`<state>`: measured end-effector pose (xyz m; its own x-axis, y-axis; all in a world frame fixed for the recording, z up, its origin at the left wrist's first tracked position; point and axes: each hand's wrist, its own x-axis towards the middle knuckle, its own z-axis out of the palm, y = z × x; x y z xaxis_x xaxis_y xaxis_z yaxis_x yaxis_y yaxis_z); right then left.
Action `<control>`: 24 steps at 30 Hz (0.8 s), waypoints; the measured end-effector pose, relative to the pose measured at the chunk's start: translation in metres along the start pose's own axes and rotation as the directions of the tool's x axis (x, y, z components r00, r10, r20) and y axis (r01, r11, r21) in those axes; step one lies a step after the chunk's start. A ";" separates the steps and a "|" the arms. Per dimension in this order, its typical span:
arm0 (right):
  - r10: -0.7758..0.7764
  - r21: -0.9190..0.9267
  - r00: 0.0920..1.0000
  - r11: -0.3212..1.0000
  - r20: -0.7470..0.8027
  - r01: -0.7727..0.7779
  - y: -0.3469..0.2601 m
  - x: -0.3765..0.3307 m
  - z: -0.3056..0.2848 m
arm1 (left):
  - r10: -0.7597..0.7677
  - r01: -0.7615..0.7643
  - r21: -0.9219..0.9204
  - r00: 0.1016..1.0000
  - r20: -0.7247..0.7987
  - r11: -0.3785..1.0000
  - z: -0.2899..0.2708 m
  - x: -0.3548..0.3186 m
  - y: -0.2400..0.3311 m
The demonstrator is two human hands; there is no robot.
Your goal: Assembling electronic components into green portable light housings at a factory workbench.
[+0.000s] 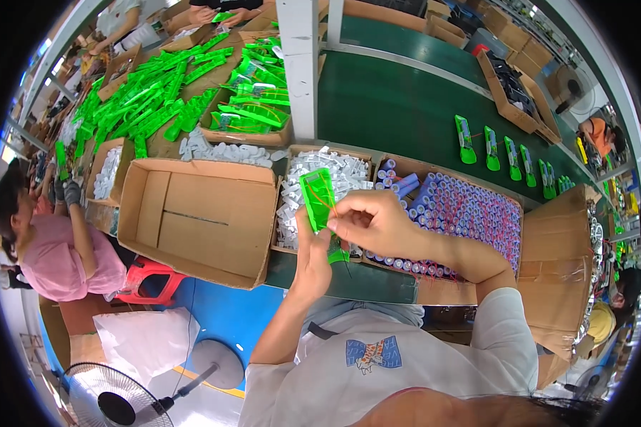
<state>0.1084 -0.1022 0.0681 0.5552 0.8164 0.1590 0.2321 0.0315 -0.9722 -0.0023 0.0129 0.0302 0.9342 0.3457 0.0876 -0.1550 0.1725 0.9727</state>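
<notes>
My left hand (312, 252) grips a bright green plastic housing (318, 186) from below, thumb along its lower part. It is held tilted over a box of small white plastic parts (290, 203). A thin orange wire (323, 202) crosses the open inside of the housing. My right hand (377, 222) is closed in a pinch at the housing's right edge, where the wire runs into its fingertips; the exact hold is partly hidden. A dark wire end hangs below the left thumb. Beside my right forearm stands a box of purple cylindrical battery cells (463, 217) with red wires.
An open cardboard box (199, 167) stands left of the white parts. Green housings (157, 107) are heaped at the far left. More housings (465, 140) lie in a row on the green conveyor belt (399, 92). A metal post (299, 71) rises ahead; a co-worker (68, 249) sits at left.
</notes>
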 end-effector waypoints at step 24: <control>0.021 -0.900 0.953 0.320 -0.303 -0.294 0.063 0.011 -0.088 | -0.196 0.242 -0.213 0.957 0.215 0.947 0.011 -0.020 -0.009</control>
<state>0.1995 -0.1421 0.0240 0.7762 0.6033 0.1829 0.6303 -0.7492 -0.2035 -0.0160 -0.0061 0.0225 0.9933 0.0987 -0.0608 0.0108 0.4437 0.8961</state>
